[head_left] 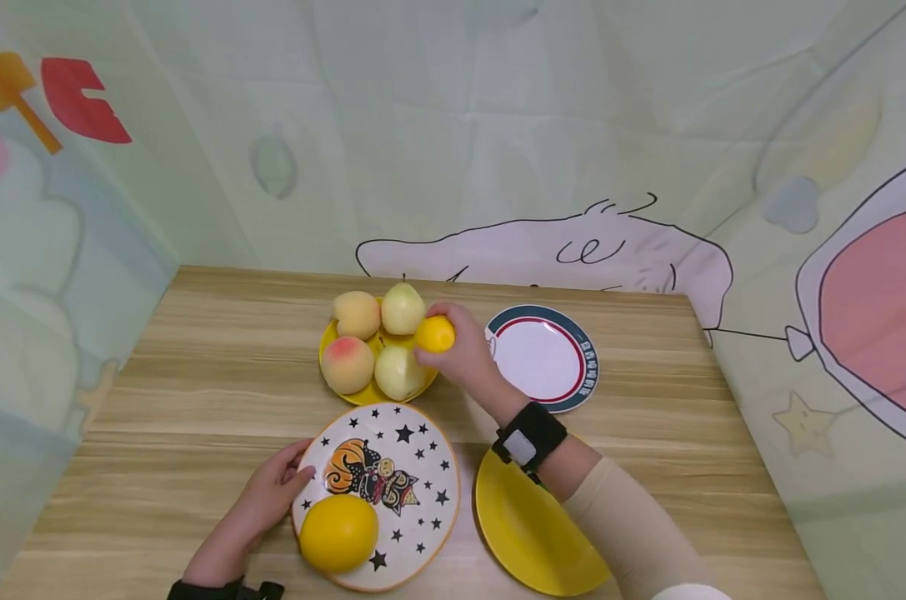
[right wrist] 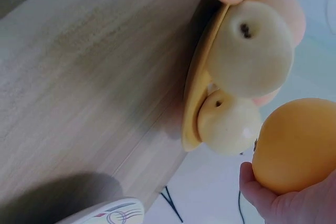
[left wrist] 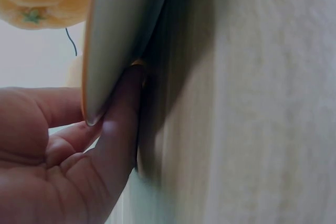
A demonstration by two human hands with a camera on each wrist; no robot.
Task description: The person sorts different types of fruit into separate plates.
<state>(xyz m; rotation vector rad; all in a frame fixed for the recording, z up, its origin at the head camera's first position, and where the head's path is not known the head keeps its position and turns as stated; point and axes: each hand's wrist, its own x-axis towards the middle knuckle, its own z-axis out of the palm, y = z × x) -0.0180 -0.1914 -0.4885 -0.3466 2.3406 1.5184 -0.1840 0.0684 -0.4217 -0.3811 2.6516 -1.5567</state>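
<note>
My right hand [head_left: 469, 350] holds a yellow-orange orange [head_left: 435, 333] over the right edge of a small yellow plate [right wrist: 191, 121]. On that plate sit two pale pears, one at the back [head_left: 403, 309] and one in front [head_left: 398, 373], beside two peaches, the farther [head_left: 358, 316] and the nearer, red-tinged one [head_left: 347, 365]. My left hand [head_left: 274, 490] grips the left rim of a white plate with stars [head_left: 426, 533], thumb above and fingers beneath in the left wrist view. Another orange [head_left: 339, 533] rests on this plate's near left part.
A white plate with a dark blue rim [head_left: 546, 358] lies at the back right. Nearer, a larger yellow plate [head_left: 531, 533] is partly covered by my right forearm. A printed cloth [head_left: 453, 150] hangs behind the wooden table [head_left: 220, 350].
</note>
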